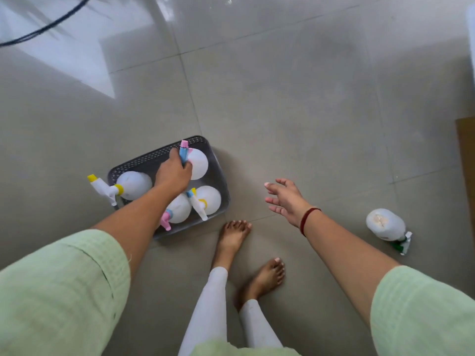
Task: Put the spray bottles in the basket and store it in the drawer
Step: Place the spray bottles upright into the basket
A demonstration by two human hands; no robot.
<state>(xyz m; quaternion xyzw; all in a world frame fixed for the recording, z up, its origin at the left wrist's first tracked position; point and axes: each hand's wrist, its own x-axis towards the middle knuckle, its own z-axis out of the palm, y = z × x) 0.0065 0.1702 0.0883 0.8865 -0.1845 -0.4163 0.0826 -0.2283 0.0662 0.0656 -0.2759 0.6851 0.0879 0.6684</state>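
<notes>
A dark grey perforated basket (144, 161) stands on the tiled floor and holds several white spray bottles. My left hand (173, 173) is closed around the blue-and-pink spray head of the far right bottle (199, 164) inside the basket. A bottle with a yellow nozzle (133, 185) sits at the basket's left, its head sticking out over the rim. Two more bottles (180, 209) (209, 200) stand at the near side. My right hand (285, 199) hovers open to the right of the basket, fingers spread. One white bottle with a green head (385, 224) lies on the floor at the right.
My bare feet (235, 237) stand just in front of the basket. A dark cable (46, 27) crosses the floor at the far left. A brown wooden edge (466, 160) shows at the right border.
</notes>
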